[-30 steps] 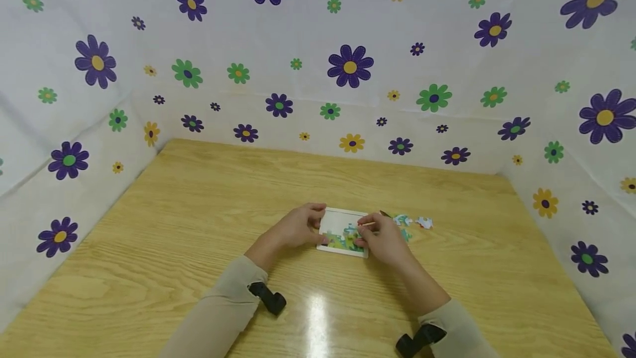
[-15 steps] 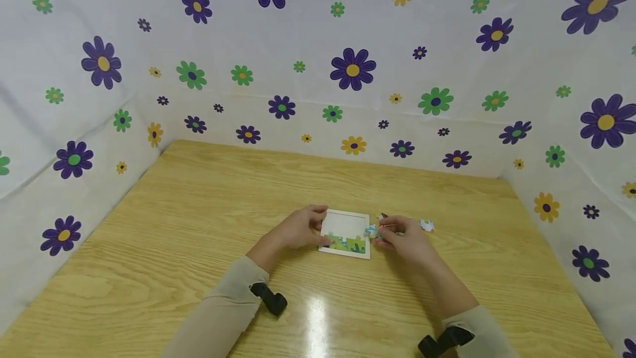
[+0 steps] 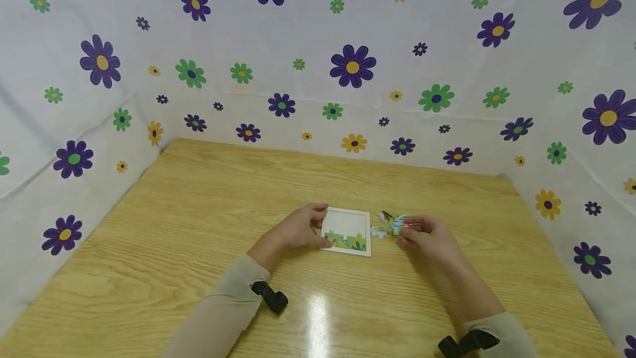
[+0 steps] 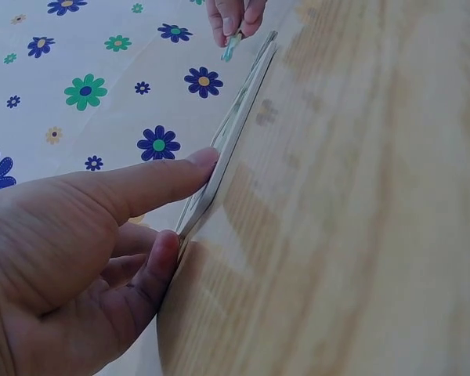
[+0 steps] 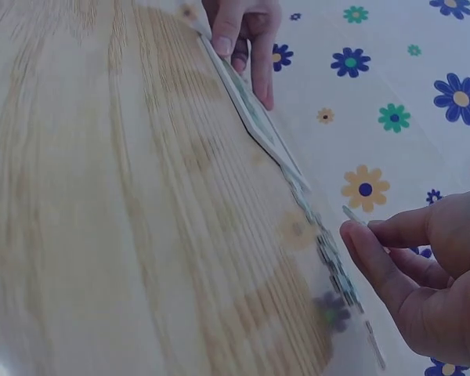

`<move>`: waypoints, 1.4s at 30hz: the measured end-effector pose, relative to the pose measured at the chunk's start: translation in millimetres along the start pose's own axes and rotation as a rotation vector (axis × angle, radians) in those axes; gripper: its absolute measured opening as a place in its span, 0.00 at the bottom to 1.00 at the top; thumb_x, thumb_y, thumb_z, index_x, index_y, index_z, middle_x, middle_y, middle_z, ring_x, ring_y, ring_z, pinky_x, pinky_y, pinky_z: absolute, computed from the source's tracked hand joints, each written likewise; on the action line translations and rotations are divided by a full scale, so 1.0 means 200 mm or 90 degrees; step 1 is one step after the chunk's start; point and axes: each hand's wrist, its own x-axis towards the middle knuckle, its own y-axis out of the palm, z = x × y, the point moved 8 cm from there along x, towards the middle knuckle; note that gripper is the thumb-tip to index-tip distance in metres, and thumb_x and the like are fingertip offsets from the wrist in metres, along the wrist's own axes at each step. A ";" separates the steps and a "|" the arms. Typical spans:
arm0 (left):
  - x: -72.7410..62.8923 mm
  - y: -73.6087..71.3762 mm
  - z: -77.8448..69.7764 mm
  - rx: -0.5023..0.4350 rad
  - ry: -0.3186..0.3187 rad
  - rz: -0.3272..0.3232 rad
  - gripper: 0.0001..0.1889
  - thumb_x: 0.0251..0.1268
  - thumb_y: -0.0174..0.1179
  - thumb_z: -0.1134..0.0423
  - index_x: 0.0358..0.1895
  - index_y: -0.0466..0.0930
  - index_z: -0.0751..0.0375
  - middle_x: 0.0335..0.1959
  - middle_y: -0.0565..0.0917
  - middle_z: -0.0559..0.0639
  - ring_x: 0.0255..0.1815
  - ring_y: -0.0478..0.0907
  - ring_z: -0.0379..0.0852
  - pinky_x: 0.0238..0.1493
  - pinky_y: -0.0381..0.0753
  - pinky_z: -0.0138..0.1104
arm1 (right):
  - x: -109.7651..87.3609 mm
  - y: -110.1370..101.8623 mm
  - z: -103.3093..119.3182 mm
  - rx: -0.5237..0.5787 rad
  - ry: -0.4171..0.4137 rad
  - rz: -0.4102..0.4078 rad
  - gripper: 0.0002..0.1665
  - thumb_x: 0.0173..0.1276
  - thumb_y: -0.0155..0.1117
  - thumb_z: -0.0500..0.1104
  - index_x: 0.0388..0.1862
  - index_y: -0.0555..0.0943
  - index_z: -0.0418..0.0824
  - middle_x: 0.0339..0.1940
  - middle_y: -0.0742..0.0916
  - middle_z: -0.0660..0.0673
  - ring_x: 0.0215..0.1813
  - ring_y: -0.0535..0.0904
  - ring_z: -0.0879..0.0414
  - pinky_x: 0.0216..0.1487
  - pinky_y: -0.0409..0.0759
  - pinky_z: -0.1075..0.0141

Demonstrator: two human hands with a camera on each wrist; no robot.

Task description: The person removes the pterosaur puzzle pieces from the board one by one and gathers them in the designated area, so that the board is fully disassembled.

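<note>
My left hand point(image 3: 295, 228) grips the left side of a white-framed jigsaw tray point(image 3: 346, 254), thumb on the rim. Joined green puzzle pieces point(image 3: 343, 241) fill the tray's lower part; its pale base shows above. Right of the tray, my right hand point(image 3: 432, 238) pinches a puzzle piece point(image 5: 354, 215) between thumb and fingertips, raised off the table in the right wrist view. Under and beside those fingers lie loose pieces, among them a pale blue one point(image 3: 379, 232) near the tray's right edge and a brown-and-white one point(image 3: 385, 216) behind it. The right hand partly hides the others.
The pieces and tray lie on a wood-grain table point(image 3: 238, 187). Flower-print white cloth point(image 3: 298, 26) stands along its back and both sides. Each sleeved forearm carries a black wrist mount point(image 3: 270, 297).
My right hand has moved right, from over the tray to the loose pieces. A pale blue piece now lies beside the tray. The left hand keeps its hold on the tray.
</note>
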 end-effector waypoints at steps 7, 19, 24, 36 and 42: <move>0.00 0.00 0.00 -0.002 0.002 0.010 0.50 0.52 0.77 0.63 0.78 0.58 0.59 0.77 0.64 0.51 0.53 0.73 0.44 0.52 0.77 0.35 | -0.01 -0.10 -0.03 -0.013 -0.005 -0.015 0.27 0.76 0.57 0.36 0.67 0.66 0.23 0.46 0.81 0.42 0.40 0.86 0.62 0.47 0.84 0.69; 0.00 0.00 0.00 0.012 -0.005 0.005 0.50 0.51 0.78 0.62 0.78 0.59 0.59 0.77 0.63 0.49 0.52 0.73 0.44 0.50 0.77 0.35 | -0.02 -0.23 -0.10 -0.012 0.001 -0.050 0.30 0.75 0.60 0.38 0.68 0.66 0.22 0.40 0.84 0.52 0.39 0.86 0.66 0.46 0.83 0.71; 0.00 0.00 0.01 0.010 -0.008 0.005 0.50 0.51 0.78 0.62 0.78 0.59 0.59 0.78 0.63 0.48 0.54 0.73 0.44 0.53 0.77 0.36 | -0.01 -0.25 -0.13 0.008 0.016 -0.046 0.31 0.74 0.61 0.37 0.68 0.64 0.21 0.37 0.84 0.55 0.38 0.85 0.67 0.46 0.84 0.71; 0.00 0.01 0.01 0.002 -0.010 0.016 0.50 0.51 0.78 0.62 0.78 0.59 0.58 0.77 0.64 0.50 0.53 0.74 0.44 0.53 0.78 0.35 | -0.01 -0.28 -0.19 -0.021 0.034 -0.096 0.28 0.70 0.66 0.35 0.64 0.72 0.22 0.34 0.84 0.55 0.33 0.83 0.67 0.38 0.84 0.72; 0.00 -0.01 0.01 -0.004 -0.005 0.018 0.50 0.50 0.78 0.64 0.77 0.60 0.58 0.73 0.68 0.51 0.53 0.75 0.45 0.53 0.78 0.36 | -0.01 -0.27 -0.17 -0.057 0.027 -0.106 0.26 0.68 0.66 0.34 0.61 0.74 0.21 0.34 0.84 0.55 0.34 0.82 0.68 0.39 0.83 0.72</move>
